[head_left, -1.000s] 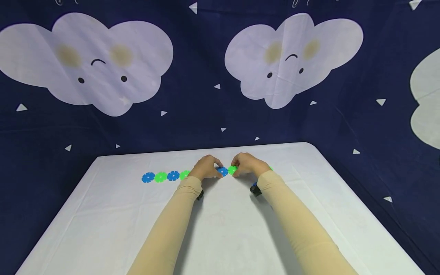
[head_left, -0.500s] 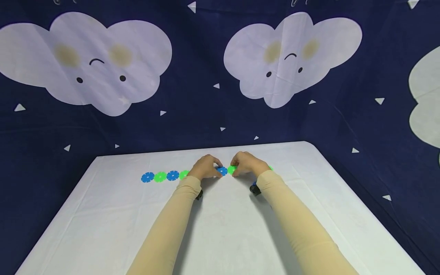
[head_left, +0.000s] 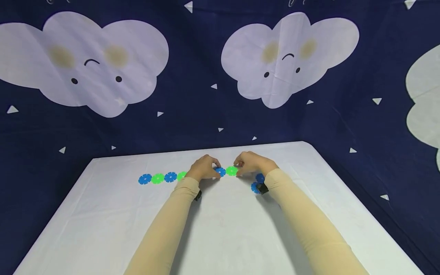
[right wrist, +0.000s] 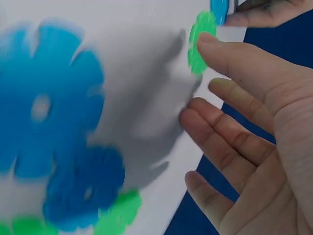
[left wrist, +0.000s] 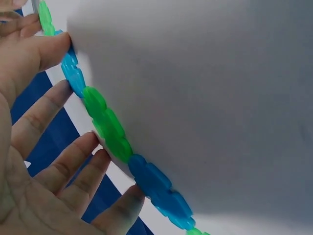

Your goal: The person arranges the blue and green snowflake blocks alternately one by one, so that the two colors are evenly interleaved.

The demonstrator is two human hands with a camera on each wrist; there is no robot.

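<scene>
My left hand [head_left: 203, 168] pinches a blue notched plastic disc [head_left: 221, 172] between thumb and fingertips, near the table's far side. Directly right of it, edge to edge, lies a light green notched disc [head_left: 232, 171]. My right hand [head_left: 251, 162] is at that green disc's right side, thumb and index finger spread apart. In the right wrist view its thumb tip overlaps the green disc [right wrist: 195, 58], and the other fingers are extended. The left wrist view shows the pinched blue disc [left wrist: 73, 76] in line with another green disc [left wrist: 107, 125] and a blue disc [left wrist: 161, 191].
The row runs left across the white table [head_left: 113, 229], ending in a blue disc [head_left: 145, 179]; my left hand hides part of it. Beside my right wrist lie loose blue discs [head_left: 255, 187], with green ones [right wrist: 120, 215] near them. A dark blue cloud-patterned cloth [head_left: 192, 126] hangs behind.
My right hand has shifted right and its fingers have loosened from the green disc, which stays beside the blue one. Loose blue discs by the right wrist now show more. The left hand keeps its pinch.
</scene>
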